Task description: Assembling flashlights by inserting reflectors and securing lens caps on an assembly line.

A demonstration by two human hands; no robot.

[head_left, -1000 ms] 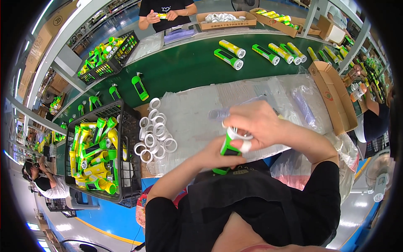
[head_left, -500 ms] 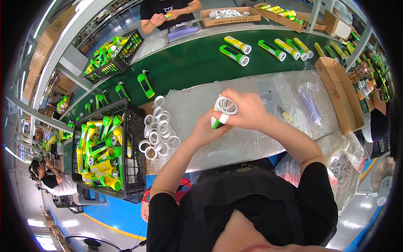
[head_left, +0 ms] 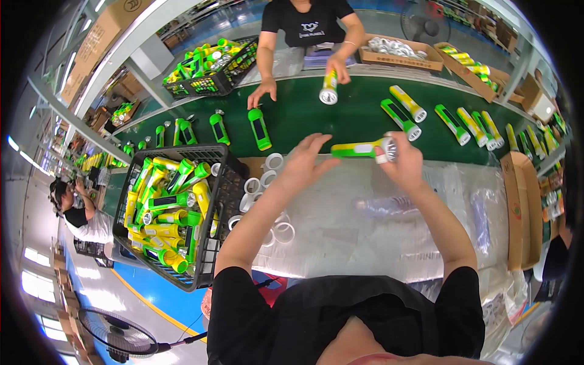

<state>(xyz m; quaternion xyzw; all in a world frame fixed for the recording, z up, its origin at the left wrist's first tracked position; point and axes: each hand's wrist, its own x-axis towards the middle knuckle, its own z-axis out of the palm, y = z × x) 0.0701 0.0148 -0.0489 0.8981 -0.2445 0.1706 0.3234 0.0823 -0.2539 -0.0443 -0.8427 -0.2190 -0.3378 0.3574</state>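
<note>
A green and yellow flashlight (head_left: 353,149) lies level above the near edge of the green belt, its white-rimmed head to the right. My right hand (head_left: 406,168) grips it by that head. My left hand (head_left: 304,163) is open, thumb and fingers spread, just off the flashlight's tail end and apart from it. Below and left of that hand, white rings (head_left: 284,232) lie heaped on the plastic-covered bench (head_left: 340,234). Beyond my hands, another green flashlight (head_left: 260,131) lies on the belt under a co-worker's hand (head_left: 263,92).
A black crate (head_left: 222,240) full of flashlights stands left of the rings. The green belt (head_left: 359,97) carries several flashlights. Opposite, the co-worker holds a yellow flashlight (head_left: 329,88). A cardboard tray (head_left: 520,210) bounds the bench's right side; a clear plastic bag (head_left: 383,205) lies nearer.
The flashlight has turned from facing up between both hands to lying sideways over the belt. My left hand has let go of it. The co-worker now reaches over the belt.
</note>
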